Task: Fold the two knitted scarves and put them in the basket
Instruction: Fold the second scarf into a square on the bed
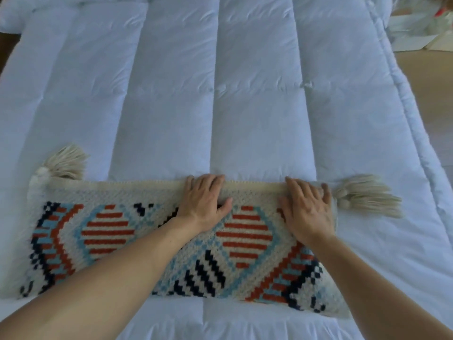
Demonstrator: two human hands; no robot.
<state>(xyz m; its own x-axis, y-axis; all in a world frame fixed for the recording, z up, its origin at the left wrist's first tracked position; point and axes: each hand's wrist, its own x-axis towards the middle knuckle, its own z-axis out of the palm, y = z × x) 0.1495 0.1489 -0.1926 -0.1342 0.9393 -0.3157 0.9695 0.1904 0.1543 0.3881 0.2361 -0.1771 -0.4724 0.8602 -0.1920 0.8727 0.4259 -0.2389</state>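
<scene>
Bed: the white quilted duvet [245, 94] carries everything. It is soft, so I judge a crease needs a broad, flat press, not a poke.
Scarf: the patterned knitted scarf [107, 231] lies across the near part of the bed, long side running left to right. It looks doubled lengthwise, though I cannot be sure. The second scarf and the basket are out of view.
Tassels: a cream left tassel [65, 163] and right tassel [367, 195] splay off the far corners. They are best laid inward before the ends are brought together.
Hands: the left hand [203, 202] and right hand [307, 212] rest palm down on the cream far edge, over the scarf's middle and right part. Sweeping outward along that edge should even the layers.
Fingers: the fingers [213, 182] are straight and slightly spread, pressing the knit and gripping nothing.
</scene>
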